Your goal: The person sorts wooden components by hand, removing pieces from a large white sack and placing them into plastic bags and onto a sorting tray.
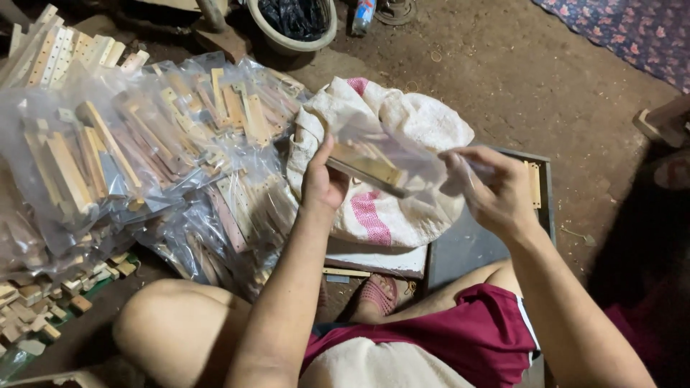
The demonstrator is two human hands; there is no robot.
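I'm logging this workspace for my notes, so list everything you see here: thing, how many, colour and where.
clear bag: one, transparent, holding wooden pieces, between both hands
bagged wood packs: a heap, too many to count, tan in clear plastic, floor at left
loose wooden sticks: a stack, pale, top left
small wood blocks: a scatter, tan, bottom left
cloth sack: one, white with pink stripe, centre
basin: one, pale, dark contents, top
grey tray: one, right of the sack
patterned mat: one, blue floral, top right
left hand: grips the bag
right hand: pinches the bag's end
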